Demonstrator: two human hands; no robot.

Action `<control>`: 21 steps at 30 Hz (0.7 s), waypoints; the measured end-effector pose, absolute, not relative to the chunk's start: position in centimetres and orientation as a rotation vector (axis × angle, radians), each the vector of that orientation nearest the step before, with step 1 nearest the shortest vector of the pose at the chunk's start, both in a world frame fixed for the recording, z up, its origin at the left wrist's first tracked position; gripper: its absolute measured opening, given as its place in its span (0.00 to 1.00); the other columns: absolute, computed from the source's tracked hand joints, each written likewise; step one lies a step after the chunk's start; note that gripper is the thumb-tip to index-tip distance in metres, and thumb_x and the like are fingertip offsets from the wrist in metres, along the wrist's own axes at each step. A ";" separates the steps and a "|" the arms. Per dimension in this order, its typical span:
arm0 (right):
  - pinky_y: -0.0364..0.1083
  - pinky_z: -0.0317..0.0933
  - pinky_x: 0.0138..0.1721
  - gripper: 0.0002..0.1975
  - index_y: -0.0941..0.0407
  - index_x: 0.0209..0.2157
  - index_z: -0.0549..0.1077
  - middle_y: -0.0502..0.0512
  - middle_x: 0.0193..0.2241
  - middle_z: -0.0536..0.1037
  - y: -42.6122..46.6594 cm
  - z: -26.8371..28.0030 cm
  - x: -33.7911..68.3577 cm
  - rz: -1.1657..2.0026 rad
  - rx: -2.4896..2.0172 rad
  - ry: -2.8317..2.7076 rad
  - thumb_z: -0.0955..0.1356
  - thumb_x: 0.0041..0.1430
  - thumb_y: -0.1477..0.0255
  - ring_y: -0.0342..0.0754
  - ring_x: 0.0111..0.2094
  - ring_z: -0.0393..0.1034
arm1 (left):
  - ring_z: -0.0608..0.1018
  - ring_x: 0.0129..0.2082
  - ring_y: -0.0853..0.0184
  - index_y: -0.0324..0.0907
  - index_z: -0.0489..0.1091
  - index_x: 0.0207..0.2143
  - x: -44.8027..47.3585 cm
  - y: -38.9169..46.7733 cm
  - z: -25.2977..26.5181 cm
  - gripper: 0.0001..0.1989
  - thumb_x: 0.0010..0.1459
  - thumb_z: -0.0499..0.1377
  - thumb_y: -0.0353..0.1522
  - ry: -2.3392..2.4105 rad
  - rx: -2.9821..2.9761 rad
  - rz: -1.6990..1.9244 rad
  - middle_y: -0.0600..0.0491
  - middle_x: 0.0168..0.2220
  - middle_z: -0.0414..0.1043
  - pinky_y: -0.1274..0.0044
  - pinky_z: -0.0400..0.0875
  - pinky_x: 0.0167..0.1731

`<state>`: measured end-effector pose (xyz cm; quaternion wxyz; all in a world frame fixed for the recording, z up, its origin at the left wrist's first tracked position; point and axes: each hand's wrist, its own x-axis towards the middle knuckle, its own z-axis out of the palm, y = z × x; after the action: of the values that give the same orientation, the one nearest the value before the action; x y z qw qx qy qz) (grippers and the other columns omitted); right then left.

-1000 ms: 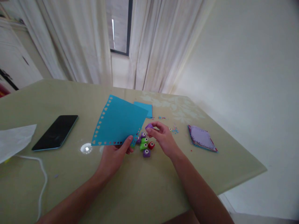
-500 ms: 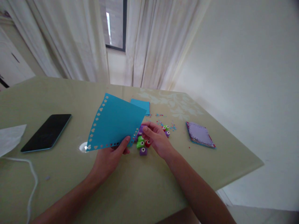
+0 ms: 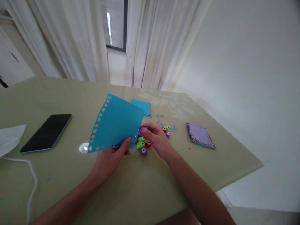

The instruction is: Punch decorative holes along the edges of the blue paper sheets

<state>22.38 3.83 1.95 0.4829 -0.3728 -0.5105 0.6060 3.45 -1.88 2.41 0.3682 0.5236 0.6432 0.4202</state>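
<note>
A blue sheet of paper is tilted up over the table, with small flower and heart cut-outs along its left, bottom and part of its right edge. My left hand pinches its bottom edge, thumb in front. At the sheet's right edge, my right hand is closed on a purple craft punch, partly covered by the fingers. Just below lie more small punches: a green one, a red one and a purple one. Others, such as a green punch, sit behind my right hand.
A stack of blue paper lies behind the sheet, near scattered confetti. Edge-punched sheets are piled at right. On the left are a black tablet, white paper and a white cable.
The blue sheet has turned slightly, its right corner shifting left and its upper left corner right. Both hands stay nearly in place, the right still on the purple punch.
</note>
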 end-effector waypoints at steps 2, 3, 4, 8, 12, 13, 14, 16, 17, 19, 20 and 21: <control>0.44 0.64 0.31 0.20 0.52 0.37 0.83 0.50 0.30 0.80 3.8 1.9 22.5 1.477 -0.914 -1.258 0.81 0.51 0.53 0.44 0.30 0.70 | 0.80 0.23 0.56 0.49 0.73 0.14 3.5 -1.9 2.3 0.24 0.52 0.61 0.54 1.638 1.345 1.096 0.50 0.20 0.79 0.67 0.74 0.33; 0.43 0.64 0.30 0.20 0.52 0.37 0.83 0.50 0.30 0.79 3.9 1.9 22.5 1.486 -0.912 -1.261 0.81 0.51 0.53 0.44 0.29 0.69 | 0.80 0.23 0.56 0.49 0.73 0.14 3.4 -1.9 2.3 0.24 0.53 0.61 0.54 1.638 1.346 1.097 0.50 0.20 0.79 0.67 0.74 0.33; 0.43 0.63 0.30 0.20 0.52 0.37 0.83 0.50 0.30 0.79 3.9 1.9 22.5 1.497 -0.908 -1.260 0.81 0.51 0.53 0.43 0.29 0.69 | 0.80 0.24 0.56 0.49 0.73 0.15 3.4 -1.9 2.2 0.24 0.53 0.61 0.54 1.642 1.347 1.096 0.50 0.20 0.79 0.67 0.73 0.33; 0.43 0.61 0.29 0.20 0.52 0.38 0.83 0.50 0.29 0.78 3.8 1.9 22.6 1.525 -0.896 -1.241 0.81 0.50 0.53 0.43 0.28 0.67 | 0.80 0.24 0.56 0.49 0.74 0.15 3.3 -1.9 1.8 0.24 0.55 0.62 0.54 1.638 1.353 1.108 0.50 0.21 0.80 0.67 0.73 0.33; 0.43 0.59 0.28 0.20 0.52 0.38 0.83 0.49 0.28 0.77 3.8 1.9 22.6 1.526 -0.893 -1.245 0.81 0.51 0.54 0.42 0.27 0.66 | 0.79 0.23 0.57 0.49 0.74 0.15 3.4 -1.9 1.8 0.24 0.54 0.61 0.54 1.638 1.346 1.111 0.51 0.20 0.79 0.68 0.72 0.31; 0.43 0.59 0.28 0.20 0.53 0.38 0.82 0.48 0.27 0.77 3.8 1.9 22.7 1.526 -0.893 -1.248 0.81 0.51 0.54 0.42 0.27 0.66 | 0.79 0.23 0.57 0.49 0.73 0.15 3.4 -1.9 1.9 0.24 0.54 0.61 0.54 1.637 1.350 1.112 0.51 0.20 0.79 0.68 0.72 0.31; 0.43 0.58 0.28 0.20 0.53 0.38 0.82 0.48 0.27 0.77 3.9 1.9 22.7 1.526 -0.895 -1.253 0.81 0.51 0.54 0.42 0.27 0.66 | 0.79 0.23 0.57 0.49 0.73 0.15 3.4 -1.9 1.9 0.24 0.54 0.61 0.54 1.636 1.353 1.114 0.51 0.20 0.79 0.68 0.72 0.31; 0.43 0.58 0.27 0.20 0.53 0.39 0.82 0.48 0.28 0.77 3.8 1.9 22.7 1.524 -0.899 -1.261 0.81 0.52 0.54 0.42 0.27 0.65 | 0.79 0.23 0.58 0.49 0.74 0.15 3.4 -1.9 2.0 0.24 0.54 0.62 0.54 1.631 1.350 1.118 0.51 0.20 0.79 0.68 0.73 0.32; 0.43 0.58 0.27 0.20 0.53 0.39 0.82 0.48 0.28 0.77 3.8 1.9 22.7 1.524 -0.898 -1.262 0.81 0.52 0.54 0.42 0.27 0.65 | 0.79 0.23 0.58 0.49 0.74 0.16 3.4 -1.9 2.0 0.23 0.54 0.62 0.54 1.630 1.343 1.120 0.51 0.20 0.79 0.68 0.73 0.32; 0.43 0.58 0.27 0.20 0.53 0.38 0.82 0.48 0.28 0.77 3.8 1.9 22.7 1.521 -0.900 -1.257 0.81 0.52 0.54 0.41 0.26 0.65 | 0.79 0.24 0.58 0.49 0.74 0.15 3.4 -1.9 2.1 0.24 0.54 0.62 0.54 1.639 1.342 1.112 0.51 0.21 0.79 0.68 0.73 0.32; 0.43 0.58 0.27 0.20 0.53 0.38 0.82 0.48 0.28 0.77 3.8 2.0 22.7 1.519 -0.905 -1.253 0.81 0.51 0.54 0.42 0.26 0.65 | 0.79 0.24 0.57 0.49 0.74 0.15 3.4 -1.9 2.1 0.24 0.54 0.61 0.54 1.648 1.345 1.105 0.51 0.21 0.79 0.68 0.73 0.32; 0.43 0.57 0.27 0.20 0.53 0.38 0.82 0.49 0.29 0.78 3.8 2.0 22.7 1.519 -0.911 -1.251 0.81 0.51 0.54 0.42 0.27 0.65 | 0.79 0.24 0.58 0.49 0.74 0.15 3.4 -1.9 2.1 0.24 0.54 0.61 0.54 1.654 1.349 1.100 0.51 0.21 0.79 0.68 0.73 0.32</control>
<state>22.70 3.77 1.97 0.4676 -0.3714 -0.5098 0.6193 3.37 -1.92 2.08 0.3615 0.5239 0.6422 0.4272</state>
